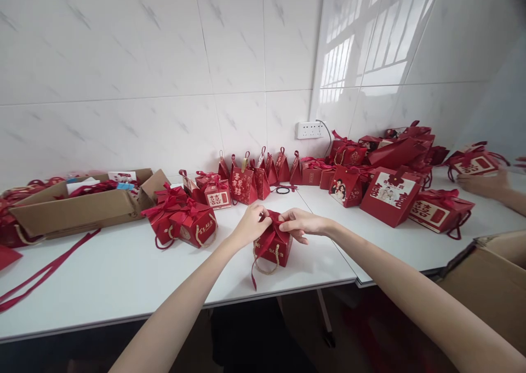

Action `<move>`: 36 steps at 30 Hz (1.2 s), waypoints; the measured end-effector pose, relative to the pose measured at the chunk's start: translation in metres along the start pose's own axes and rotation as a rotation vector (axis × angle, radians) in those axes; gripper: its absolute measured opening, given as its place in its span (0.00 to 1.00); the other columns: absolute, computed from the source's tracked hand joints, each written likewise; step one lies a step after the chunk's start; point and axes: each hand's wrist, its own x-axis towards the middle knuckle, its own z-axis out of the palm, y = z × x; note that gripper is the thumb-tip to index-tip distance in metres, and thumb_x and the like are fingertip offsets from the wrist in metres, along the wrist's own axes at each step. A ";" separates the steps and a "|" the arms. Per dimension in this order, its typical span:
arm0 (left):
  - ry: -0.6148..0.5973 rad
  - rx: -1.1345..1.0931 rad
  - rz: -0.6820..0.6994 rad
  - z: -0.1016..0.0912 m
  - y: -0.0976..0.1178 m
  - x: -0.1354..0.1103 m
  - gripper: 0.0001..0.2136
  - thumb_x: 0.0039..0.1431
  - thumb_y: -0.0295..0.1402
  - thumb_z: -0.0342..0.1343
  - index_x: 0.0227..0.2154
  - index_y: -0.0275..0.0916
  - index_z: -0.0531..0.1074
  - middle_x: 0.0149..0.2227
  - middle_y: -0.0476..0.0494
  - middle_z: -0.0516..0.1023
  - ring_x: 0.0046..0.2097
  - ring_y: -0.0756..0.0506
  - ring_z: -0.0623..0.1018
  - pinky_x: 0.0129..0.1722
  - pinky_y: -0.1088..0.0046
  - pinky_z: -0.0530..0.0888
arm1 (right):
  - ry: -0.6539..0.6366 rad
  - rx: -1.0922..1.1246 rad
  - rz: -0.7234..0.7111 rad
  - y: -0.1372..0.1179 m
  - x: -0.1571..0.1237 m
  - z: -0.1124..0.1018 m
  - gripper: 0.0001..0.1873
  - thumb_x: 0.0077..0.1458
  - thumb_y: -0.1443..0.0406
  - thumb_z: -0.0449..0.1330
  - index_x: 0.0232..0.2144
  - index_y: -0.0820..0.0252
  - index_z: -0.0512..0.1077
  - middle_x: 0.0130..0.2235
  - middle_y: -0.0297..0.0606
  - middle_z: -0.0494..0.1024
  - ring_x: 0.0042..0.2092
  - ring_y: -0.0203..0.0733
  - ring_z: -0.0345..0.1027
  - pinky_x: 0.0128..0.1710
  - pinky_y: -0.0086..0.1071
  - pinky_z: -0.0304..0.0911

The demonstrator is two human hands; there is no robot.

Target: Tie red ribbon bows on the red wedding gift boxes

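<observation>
A small red gift box [274,248] with a beige rope handle stands near the front edge of the white table [123,274]. A red ribbon [269,225] lies across its top, one tail hanging down its front left. My left hand [251,225] pinches the ribbon at the box's top left. My right hand [302,222] pinches the ribbon's other end at the top right. Both hands are closed on the ribbon just above the box.
Finished red boxes [183,217] sit left of my hands, more along the wall [246,181] and at the right [390,195]. An open cardboard carton [78,208] lies far left, loose ribbon [45,271] before it. Another person's hand [487,184] rests far right. A cardboard box [489,285] stands lower right.
</observation>
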 end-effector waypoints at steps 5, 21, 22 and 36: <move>-0.019 0.014 -0.011 0.001 -0.002 -0.002 0.02 0.49 0.26 0.50 0.23 0.38 0.64 0.32 0.45 0.68 0.43 0.43 0.70 0.46 0.65 0.67 | 0.031 0.167 -0.062 -0.006 -0.005 -0.004 0.15 0.44 0.57 0.60 0.23 0.57 0.57 0.09 0.16 0.53 0.08 0.27 0.41 0.08 0.22 0.38; -0.066 -0.133 -0.044 -0.001 0.007 0.001 0.06 0.44 0.22 0.50 0.24 0.39 0.69 0.36 0.43 0.72 0.48 0.40 0.68 0.53 0.56 0.61 | 0.369 0.224 -0.408 -0.084 -0.029 -0.001 0.08 0.56 0.61 0.55 0.30 0.60 0.67 0.11 0.19 0.50 0.10 0.25 0.39 0.09 0.20 0.38; -0.062 -0.179 -0.045 -0.002 0.006 0.001 0.06 0.44 0.22 0.49 0.24 0.39 0.69 0.36 0.44 0.73 0.47 0.41 0.69 0.52 0.58 0.63 | 0.392 0.208 -0.412 -0.086 -0.030 -0.002 0.09 0.56 0.61 0.55 0.30 0.61 0.67 0.11 0.19 0.50 0.10 0.25 0.40 0.09 0.20 0.39; 0.002 -0.767 -0.089 -0.055 0.013 0.020 0.17 0.53 0.46 0.54 0.26 0.35 0.68 0.28 0.44 0.74 0.22 0.54 0.67 0.22 0.76 0.63 | 0.370 0.003 -0.385 -0.079 -0.027 0.001 0.14 0.57 0.57 0.55 0.30 0.63 0.70 0.12 0.22 0.58 0.11 0.26 0.48 0.10 0.22 0.41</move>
